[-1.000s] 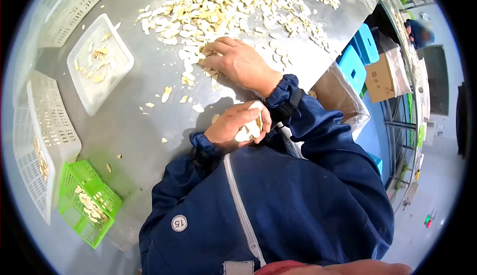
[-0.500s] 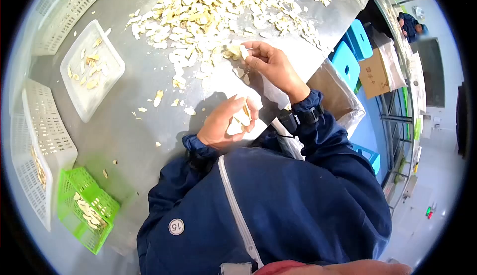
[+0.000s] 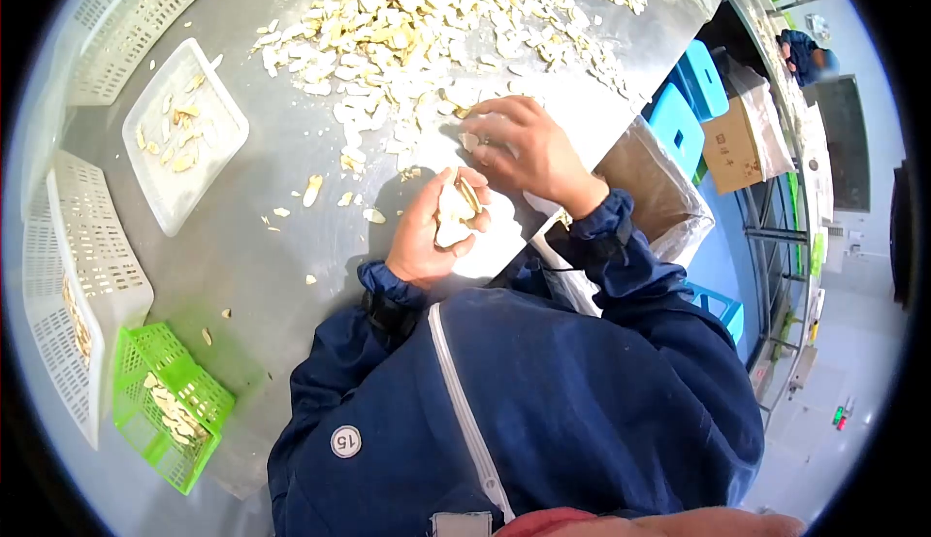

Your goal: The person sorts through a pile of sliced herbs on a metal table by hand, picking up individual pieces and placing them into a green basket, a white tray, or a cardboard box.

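Pale, flat dried slices (image 3: 417, 32) lie in a wide heap on the metal table (image 3: 281, 159). My left hand (image 3: 427, 236), palm up near the table's front edge, is curled around several whitish slices (image 3: 456, 215). To the right and a little farther forward, my right hand (image 3: 531, 149) reaches over the near edge of the heap, its fingers bent and close to the tabletop. A small slice (image 3: 469, 141) shows at its fingertips. Stray slices lie on the metal left of my hands.
A white tray (image 3: 218, 110) with some slices lies at the left. Beyond it stand white perforated baskets (image 3: 102, 236) and a green basket (image 3: 179, 372) holding slices. At the right are a lined bin (image 3: 635, 173), blue stools (image 3: 676, 130) and a carton (image 3: 732, 149). A person (image 3: 803, 57) is far off.
My right hand has turned palm down and its fingers have spread over the table. My left hand has risen slightly, showing more of the slices in it.
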Tool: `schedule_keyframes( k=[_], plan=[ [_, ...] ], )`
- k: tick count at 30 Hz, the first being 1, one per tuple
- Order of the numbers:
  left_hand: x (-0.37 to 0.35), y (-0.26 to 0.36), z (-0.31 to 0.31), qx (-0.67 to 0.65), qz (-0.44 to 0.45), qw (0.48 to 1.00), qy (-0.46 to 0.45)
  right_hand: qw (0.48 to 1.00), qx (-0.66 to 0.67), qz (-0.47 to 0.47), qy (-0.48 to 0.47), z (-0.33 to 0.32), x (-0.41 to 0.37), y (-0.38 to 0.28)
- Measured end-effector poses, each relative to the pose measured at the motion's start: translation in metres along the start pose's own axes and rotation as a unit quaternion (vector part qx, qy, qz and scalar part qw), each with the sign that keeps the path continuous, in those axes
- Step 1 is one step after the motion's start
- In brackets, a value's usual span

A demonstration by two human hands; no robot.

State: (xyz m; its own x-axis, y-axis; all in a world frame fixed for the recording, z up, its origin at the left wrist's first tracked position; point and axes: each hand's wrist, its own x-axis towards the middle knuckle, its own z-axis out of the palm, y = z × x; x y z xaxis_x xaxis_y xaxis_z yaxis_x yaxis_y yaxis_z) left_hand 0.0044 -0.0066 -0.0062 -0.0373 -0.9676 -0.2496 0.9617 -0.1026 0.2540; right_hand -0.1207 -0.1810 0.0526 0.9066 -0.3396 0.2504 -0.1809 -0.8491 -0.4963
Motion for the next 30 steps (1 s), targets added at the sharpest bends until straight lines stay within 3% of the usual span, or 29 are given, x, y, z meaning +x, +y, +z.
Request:
schedule_keyframes(
  k=[3, 6, 9, 13, 16, 19, 23, 27, 30],
  plan=[
    [0.001, -0.002, -0.004, -0.009, 0.004, 0.999, -0.033, 0.992, -0.039, -0.113, -0.024, 0.014, -0.001, -0.003],
    [-0.001, 0.000, -0.002, 0.001, -0.011, 1.000, -0.019, 0.998, -0.041, -0.055, 0.013, 0.016, -0.011, 0.016],
    [-0.005, 0.001, 0.005, 0.130, 0.027, 0.991, -0.034, 0.989, -0.128, 0.000, 0.070, -0.002, -0.009, 0.036],
    [-0.002, 0.000, -0.001, 0.049, -0.009, 0.998, -0.045, 0.993, -0.067, 0.063, 0.075, 0.006, 0.012, 0.019],
    [-0.005, 0.002, 0.004, 0.055, -0.018, 0.998, -0.021, 0.982, -0.127, -0.011, 0.137, 0.024, 0.036, 0.004],
    [-0.004, 0.003, 0.004, 0.052, -0.017, 0.998, -0.018, 0.994, -0.082, 0.037, 0.057, 0.029, 0.033, 0.021],
    [-0.003, 0.001, 0.003, 0.048, -0.014, 0.998, -0.027, 0.979, 0.021, 0.190, 0.066, 0.006, 0.016, 0.026],
    [-0.005, 0.002, 0.003, 0.073, -0.026, 0.996, -0.052, 0.976, -0.171, 0.060, 0.119, -0.007, 0.007, 0.025],
    [-0.007, 0.001, 0.009, 0.185, -0.018, 0.980, -0.078, 0.993, 0.011, 0.117, -0.016, -0.008, 0.005, 0.004]
  ],
)
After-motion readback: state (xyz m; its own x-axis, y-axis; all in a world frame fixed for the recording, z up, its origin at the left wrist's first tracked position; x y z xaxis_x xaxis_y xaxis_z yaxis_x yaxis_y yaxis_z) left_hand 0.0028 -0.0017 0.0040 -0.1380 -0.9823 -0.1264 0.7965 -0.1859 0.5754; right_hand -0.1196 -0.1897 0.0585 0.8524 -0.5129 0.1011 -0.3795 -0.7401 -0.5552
